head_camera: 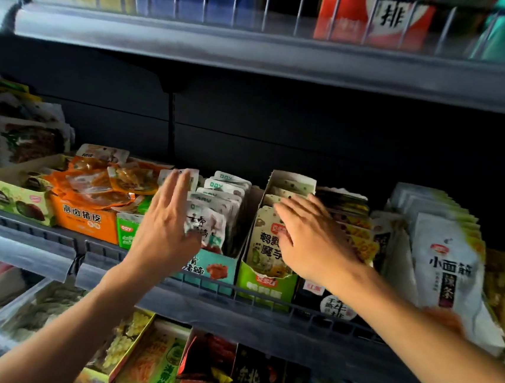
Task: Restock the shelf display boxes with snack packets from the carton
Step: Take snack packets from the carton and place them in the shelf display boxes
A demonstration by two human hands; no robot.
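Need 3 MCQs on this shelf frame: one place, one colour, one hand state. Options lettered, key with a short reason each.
1. Where does the orange display box stand relative to the teal display box?
A. To its left
B. To its right
C. On the shelf above

2. What colour is the front of the display box under the right hand?
A. Red
B. Green
C. Blue

3. How is the left hand?
A. Curled round a packet
B. Fingers straight, laid against the upright packets
C. Hanging below the shelf rail

Key: 1 A, the orange box sits further left on the same shelf. 2 B, its front panel is green. 3 B, the fingers are extended beside the packets in the teal box and pinch nothing.
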